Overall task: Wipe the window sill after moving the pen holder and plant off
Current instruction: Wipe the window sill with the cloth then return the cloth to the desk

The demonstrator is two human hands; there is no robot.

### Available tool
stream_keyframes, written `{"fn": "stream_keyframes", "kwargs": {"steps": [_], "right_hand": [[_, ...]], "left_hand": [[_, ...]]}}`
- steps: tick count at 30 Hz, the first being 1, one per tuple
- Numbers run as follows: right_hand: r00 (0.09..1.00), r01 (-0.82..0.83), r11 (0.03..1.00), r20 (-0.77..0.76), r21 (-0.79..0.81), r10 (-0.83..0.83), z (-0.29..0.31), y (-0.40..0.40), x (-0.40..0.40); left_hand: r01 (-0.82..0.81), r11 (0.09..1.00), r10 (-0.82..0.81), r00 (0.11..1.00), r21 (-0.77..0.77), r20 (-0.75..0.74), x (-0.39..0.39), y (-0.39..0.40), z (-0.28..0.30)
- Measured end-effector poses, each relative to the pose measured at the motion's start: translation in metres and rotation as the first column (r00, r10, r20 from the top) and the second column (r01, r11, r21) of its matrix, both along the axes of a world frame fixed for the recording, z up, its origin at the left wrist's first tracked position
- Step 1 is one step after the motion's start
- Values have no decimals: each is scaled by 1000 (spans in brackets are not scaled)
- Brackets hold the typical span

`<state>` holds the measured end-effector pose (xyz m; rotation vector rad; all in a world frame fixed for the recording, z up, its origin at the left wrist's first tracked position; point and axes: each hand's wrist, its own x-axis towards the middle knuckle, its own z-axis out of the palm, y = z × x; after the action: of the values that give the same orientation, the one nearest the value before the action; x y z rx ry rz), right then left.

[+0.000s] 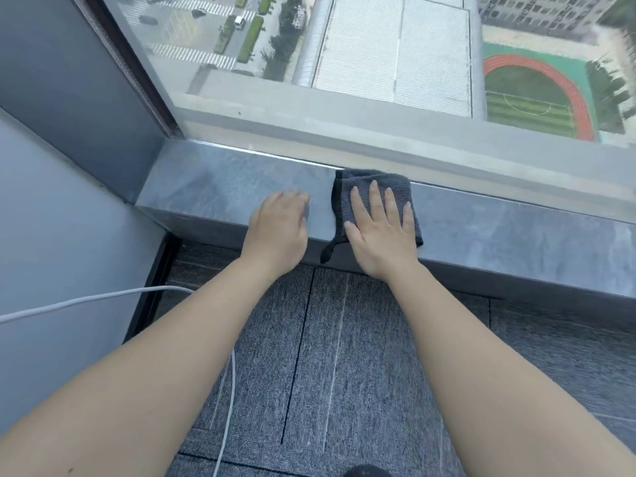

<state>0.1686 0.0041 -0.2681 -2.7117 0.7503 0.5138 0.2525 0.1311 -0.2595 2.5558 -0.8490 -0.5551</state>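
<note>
A grey stone window sill (220, 187) runs along the bottom of a large window. A folded dark grey cloth (375, 182) lies on the sill near its middle, with a loop hanging over the front edge. My right hand (382, 232) lies flat on the cloth, fingers spread, pressing it onto the sill. My left hand (278, 228) rests palm down on the bare sill just left of the cloth, holding nothing. No pen holder or plant is in view.
The window glass (378, 63) stands right behind the sill. A grey wall (58, 235) and dark frame close off the sill's left end. Grey carpet (344, 356) covers the floor below, crossed by a white cable (103, 297).
</note>
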Motion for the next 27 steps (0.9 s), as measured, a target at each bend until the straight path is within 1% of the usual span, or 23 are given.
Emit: {"fn": "stream_keyframes", "kwargs": {"steps": [4,8,11,13,15,18,20,22,24,27], "right_hand": [[989,144,989,-21,-17,-144,2,-31,-28],[952,301,952,-38,-53,-303,2,-46,-46],[912,403,911,-52,-85,-408,1,-46,-42],[897,436,897,-50,-72,-440,1,-43,-32],[927,371,927,-42,-54,-373,1,-39,-22],[988,152,988,-1,-37,-152,0,-31,-15],[999,42,999,19,-28,-41,0,-30,-19],[999,-33,999,26,-28,33,0,-31,-30],[999,-47,999,26,-20,48,1,-35,-43],[999,49,999,-2,-12,-49,1,-47,-64]], "left_hand": [[102,993,-102,995,54,-1,-14,-27,1],[180,978,-185,982,106,46,-24,-42,-2],[230,956,-247,966,182,78,-24,-40,-6],[268,936,-292,953,226,79,-23,-39,-6],[275,931,-299,952,238,68,-22,-38,-5],[279,926,-307,949,255,76,-23,-39,-6],[282,922,-313,946,264,83,-25,-39,-7],[278,924,-308,948,263,81,-26,-39,-6],[265,928,-294,953,263,78,-28,-40,-4],[236,934,-263,962,267,72,-34,-43,0]]}}
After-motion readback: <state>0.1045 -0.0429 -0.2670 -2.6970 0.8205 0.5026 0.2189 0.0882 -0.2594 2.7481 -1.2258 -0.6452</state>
